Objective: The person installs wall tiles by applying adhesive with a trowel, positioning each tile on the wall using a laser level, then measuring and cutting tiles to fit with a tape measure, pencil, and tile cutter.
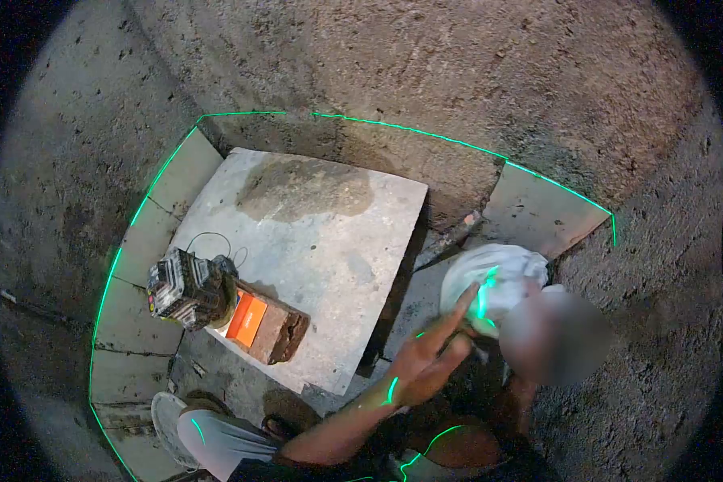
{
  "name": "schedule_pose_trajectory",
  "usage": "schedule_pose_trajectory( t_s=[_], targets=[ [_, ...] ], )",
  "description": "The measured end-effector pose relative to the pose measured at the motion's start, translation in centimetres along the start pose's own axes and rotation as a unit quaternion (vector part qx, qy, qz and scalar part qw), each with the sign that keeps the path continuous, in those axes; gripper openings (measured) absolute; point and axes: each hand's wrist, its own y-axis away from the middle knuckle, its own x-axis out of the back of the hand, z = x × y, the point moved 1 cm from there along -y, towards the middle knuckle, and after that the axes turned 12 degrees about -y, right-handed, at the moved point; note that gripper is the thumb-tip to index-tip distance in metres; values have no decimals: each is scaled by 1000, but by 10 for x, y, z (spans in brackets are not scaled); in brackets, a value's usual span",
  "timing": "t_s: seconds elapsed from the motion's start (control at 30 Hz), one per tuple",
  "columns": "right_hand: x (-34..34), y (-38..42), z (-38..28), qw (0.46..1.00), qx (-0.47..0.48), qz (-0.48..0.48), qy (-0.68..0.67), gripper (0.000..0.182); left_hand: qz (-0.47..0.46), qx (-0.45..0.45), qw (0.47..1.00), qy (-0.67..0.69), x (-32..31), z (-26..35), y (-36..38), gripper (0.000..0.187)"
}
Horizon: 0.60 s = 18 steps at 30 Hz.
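My left hand (430, 365) reaches across from below, its index finger stretched out and the other fingers bent. The fingertip overlaps the near side of a rounded, crumpled white bundle (498, 269), which looks like cloth or a bag. A bright green laser stripe runs down the bundle beside that finger, and another crosses my left wrist. On the bundle's right, a round blurred patch (558, 337) hides most of my right hand, with skin showing above and below it. I cannot tell how those fingers grip.
A laser level (189, 285) stands by a brick (277, 333) with an orange label (247, 319), on a pale, wet-stained slab (329, 241). Green laser lines follow the top of the tiles (140, 313) along rough walls. A grey-clad knee (217, 442) shows lower left.
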Motion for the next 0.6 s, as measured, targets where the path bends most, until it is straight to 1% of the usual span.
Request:
schedule_pose_trajectory(
  t_s=[0.1,0.13,0.17,0.2,0.23,0.27,0.3,0.33,0.37,0.43,0.47,0.5,0.57,0.6],
  targets=[
    [-20,-6,-18,991,7,-134,-14,60,-19,-60,991,-118,-29,-64,-30,73],
    [-29,-7,-26,968,-97,-69,-222,63,-18,-19,999,-21,-33,-68,-32,72],
    [-35,-8,-23,963,-53,-44,-261,60,-18,24,997,76,-38,-72,-34,71],
    [-41,-8,-21,954,-7,-23,-299,58,42,81,992,82,-41,-55,-39,67],
    [-47,-9,-19,942,41,-5,-333,55,36,87,992,85,-50,-66,-39,67],
    [-51,-4,-2,951,50,37,-303,47,96,103,986,90,-58,-84,-38,65],
    [-52,-5,2,957,64,78,-271,40,106,140,974,144,-60,-85,-39,61],
    [-57,-3,5,975,37,117,-186,35,121,175,957,199,-61,-86,-39,58],
    [-60,0,5,975,34,123,-183,35,140,208,935,253,-63,-87,-40,55],
    [-62,6,9,977,-25,110,-180,35,162,150,927,303,-61,-87,-34,46],
    [-62,12,19,979,-31,85,-181,40,179,145,925,302,-60,-88,-31,34],
    [-57,16,23,978,-39,97,-179,40,169,155,926,299,-58,-84,-29,34],
    [-50,16,34,966,-94,40,-238,57,183,160,930,275,-54,-82,-25,25],
    [-47,14,35,963,-107,58,-239,57,156,145,943,256,-49,-78,-20,18]
  ],
)
